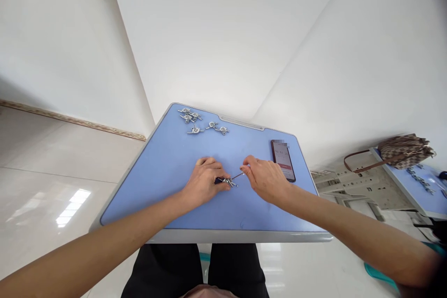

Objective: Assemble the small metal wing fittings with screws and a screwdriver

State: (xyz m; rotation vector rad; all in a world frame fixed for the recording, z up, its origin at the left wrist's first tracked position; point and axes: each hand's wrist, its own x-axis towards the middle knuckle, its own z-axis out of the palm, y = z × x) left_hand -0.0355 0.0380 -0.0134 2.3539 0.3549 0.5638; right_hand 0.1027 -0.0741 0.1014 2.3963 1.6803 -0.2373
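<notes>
the left hand [206,182] pinches a small metal piece [228,181] at the near middle of the table [157,186]; the right hand [267,179] grips a thin-shafted tool [239,175] aimed at it. steadiness is best served by a firm left pinch close to the tool's tip, shaft straight, pressure light. the tool's handle is hidden in the grip; tip contact is too small to confirm; fingers partly cover the piece.

a phone [288,173] lies on the blue desk [157,167]; a checkered bag [401,151] sits on another desk [432,204].
</notes>
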